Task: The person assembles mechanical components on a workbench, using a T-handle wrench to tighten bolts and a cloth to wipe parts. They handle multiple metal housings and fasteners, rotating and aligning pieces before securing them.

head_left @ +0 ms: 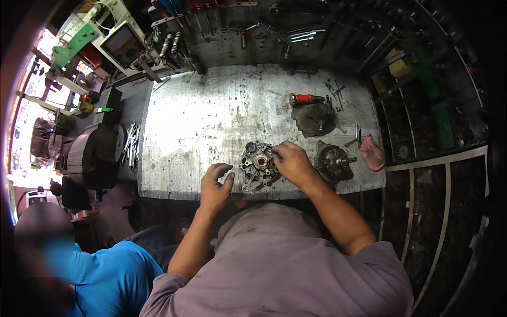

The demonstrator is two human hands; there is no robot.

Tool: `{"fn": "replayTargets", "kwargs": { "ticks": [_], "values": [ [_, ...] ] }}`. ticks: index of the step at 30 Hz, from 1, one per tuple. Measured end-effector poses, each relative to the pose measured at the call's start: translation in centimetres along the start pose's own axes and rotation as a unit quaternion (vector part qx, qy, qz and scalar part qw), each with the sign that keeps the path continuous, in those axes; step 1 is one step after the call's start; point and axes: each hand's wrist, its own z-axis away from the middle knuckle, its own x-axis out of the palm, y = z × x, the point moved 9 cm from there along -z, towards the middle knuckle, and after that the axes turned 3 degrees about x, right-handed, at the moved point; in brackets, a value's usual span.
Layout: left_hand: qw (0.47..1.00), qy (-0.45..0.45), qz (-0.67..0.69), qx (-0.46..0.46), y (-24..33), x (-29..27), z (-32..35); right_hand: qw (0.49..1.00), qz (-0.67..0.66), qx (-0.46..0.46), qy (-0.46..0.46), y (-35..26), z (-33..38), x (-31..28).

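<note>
Housing (260, 165) of openwork metal lies on the tabletop (190, 132) near the front edge, between the two hands. The right hand (293, 165) has its fingers drawn together at the upper right rim; whether they pinch a small piece or merely press on the metal, I cannot tell. The left hand (214, 189) is off the housing, just beside it, thumb and forefinger parted and holding nothing that shows. Work at that rim seems to call for a light fingertip touch, with the knuckles tipped back so they do not block the view. Laying the free left fingers on the opposite side would probably stop the housing from turning or skidding under a push from the right. Any small piece handled here could drop into the gaps between the ribs, so it is best kept straight and never forced. The shafted part (334, 162) stands close beside the right wrist; lifting that arm up and back, rather than sweeping it sideways, should avoid a knock.
</note>
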Motion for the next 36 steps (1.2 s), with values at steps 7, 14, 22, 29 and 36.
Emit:
{"fn": "replayTargets", "kwargs": {
  "ticks": [7,14,22,29,36],
  "values": [
    [0.999,0.021,0.036,0.0,-0.2,-1.8,0.1,0.998,0.034,0.048,-0.006,0.6,0.3,0.2],
    [0.994,-0.005,-0.035,0.106,5.6,2.4,-1.7,0.994,0.09,0.045,-0.049,-0.6,0.7,-0.7],
    [0.953,-0.014,-0.244,0.177,9.6,10.0,-5.5,0.992,-0.067,-0.028,-0.105,-3.8,6.0,-12.2],
    [0.979,0.01,-0.185,0.09,8.6,11.0,-4.6,0.959,-0.224,0.149,0.093,14.5,0.7,-27.0],
    [0.967,-0.029,-0.23,0.103,8.2,12.4,-4.8,0.971,0.159,0.144,0.108,33.0,-7.2,-16.0]
  ]
}}
